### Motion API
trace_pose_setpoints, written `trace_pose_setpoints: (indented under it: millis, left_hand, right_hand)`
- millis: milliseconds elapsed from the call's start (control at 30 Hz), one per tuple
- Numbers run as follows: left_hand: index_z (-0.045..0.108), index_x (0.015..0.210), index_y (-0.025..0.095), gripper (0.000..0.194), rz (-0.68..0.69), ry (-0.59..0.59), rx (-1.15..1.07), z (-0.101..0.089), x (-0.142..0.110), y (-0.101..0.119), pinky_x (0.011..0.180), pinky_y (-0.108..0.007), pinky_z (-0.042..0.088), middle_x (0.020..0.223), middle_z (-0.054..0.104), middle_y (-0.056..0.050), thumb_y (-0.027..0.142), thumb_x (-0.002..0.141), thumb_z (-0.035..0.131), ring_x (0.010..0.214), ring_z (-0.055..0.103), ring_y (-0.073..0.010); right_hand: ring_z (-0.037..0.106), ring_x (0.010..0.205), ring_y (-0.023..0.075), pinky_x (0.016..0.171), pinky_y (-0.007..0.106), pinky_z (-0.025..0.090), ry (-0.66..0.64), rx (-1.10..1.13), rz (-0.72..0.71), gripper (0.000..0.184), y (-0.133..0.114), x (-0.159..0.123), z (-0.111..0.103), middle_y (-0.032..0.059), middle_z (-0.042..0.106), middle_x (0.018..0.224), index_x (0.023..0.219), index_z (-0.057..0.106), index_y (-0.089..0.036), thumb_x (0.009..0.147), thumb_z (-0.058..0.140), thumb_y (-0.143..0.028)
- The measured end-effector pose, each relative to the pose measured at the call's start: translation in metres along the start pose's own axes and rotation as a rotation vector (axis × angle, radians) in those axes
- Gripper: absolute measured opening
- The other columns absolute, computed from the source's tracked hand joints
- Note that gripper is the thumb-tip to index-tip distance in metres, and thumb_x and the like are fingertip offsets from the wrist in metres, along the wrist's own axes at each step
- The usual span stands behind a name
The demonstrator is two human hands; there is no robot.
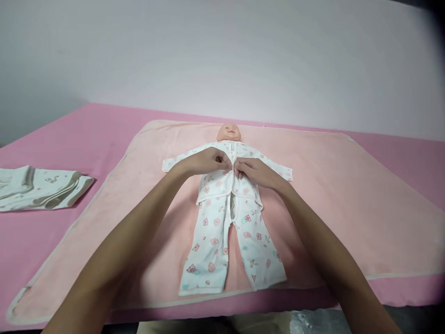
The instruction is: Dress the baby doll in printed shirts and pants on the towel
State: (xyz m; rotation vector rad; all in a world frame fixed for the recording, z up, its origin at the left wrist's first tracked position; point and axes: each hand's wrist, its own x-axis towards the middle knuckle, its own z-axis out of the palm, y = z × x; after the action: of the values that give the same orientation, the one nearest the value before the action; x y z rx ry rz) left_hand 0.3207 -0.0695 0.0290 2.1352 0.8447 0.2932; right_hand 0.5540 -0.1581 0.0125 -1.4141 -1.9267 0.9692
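Observation:
A baby doll (229,132) lies on its back in the middle of a peach blanket (330,195). It wears a white printed shirt (217,183) and matching white trousers (208,250). My left hand (205,161) pinches the left edge of the shirt front at the doll's chest, fingers closed. My right hand (253,171) pinches the right edge of the shirt front, and the two hands meet at the middle seam.
The blanket lies on a pink sheet (76,134) that covers the whole surface. Folded white printed clothes (38,188) lie on the sheet at the far left. A plain pale wall stands behind.

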Motion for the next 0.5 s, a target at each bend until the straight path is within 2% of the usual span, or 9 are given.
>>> trace_pose_setpoints:
  millis: [100,233,367,500]
  left_hand:
    - [0.083,0.089,0.024,0.023,0.036,0.020,-0.019,0.002,0.001,-0.007,0.063,-0.032,0.044,0.092,0.076,-0.007,0.045,0.089,0.073,0.077,0.063,-0.0196]
    - [0.084,0.089,0.024,0.025,0.042,0.041,-0.018,0.005,0.002,-0.010,0.061,-0.032,0.042,0.086,0.074,-0.006,0.044,0.091,0.070,0.072,0.061,-0.0180]
    - [0.085,0.087,0.025,0.026,0.007,0.056,-0.009,0.004,0.002,-0.010,0.060,-0.033,0.042,0.083,0.073,-0.006,0.046,0.090,0.071,0.069,0.059,-0.0178]
    - [0.084,0.081,0.024,0.024,0.000,0.088,-0.029,0.003,0.002,-0.008,0.060,-0.035,0.043,0.074,0.068,-0.006,0.047,0.086,0.078,0.069,0.060,-0.0201]
  right_hand:
    - [0.055,0.074,0.0149,0.067,0.029,0.042,0.012,0.069,-0.018,0.014,0.009,0.002,-0.004,-0.0005,0.071,0.091,0.101,0.067,-0.025,0.100,0.062,-0.039]
    - [0.065,0.081,0.0161,0.077,0.033,0.054,0.147,0.078,-0.084,0.026,0.014,0.001,0.001,0.0033,0.078,0.110,0.108,0.073,-0.026,0.091,0.081,-0.043]
    - [0.073,0.083,0.0198,0.086,0.040,0.062,0.340,0.077,-0.034,0.028,0.008,-0.001,0.014,0.0027,0.080,0.098,0.107,0.083,-0.027,0.085,0.089,-0.043]
    - [0.078,0.091,0.0232,0.091,0.043,0.065,0.441,0.096,-0.079,0.024,0.003,-0.002,0.023,0.0033,0.082,0.099,0.098,0.082,-0.026,0.083,0.093,-0.042]
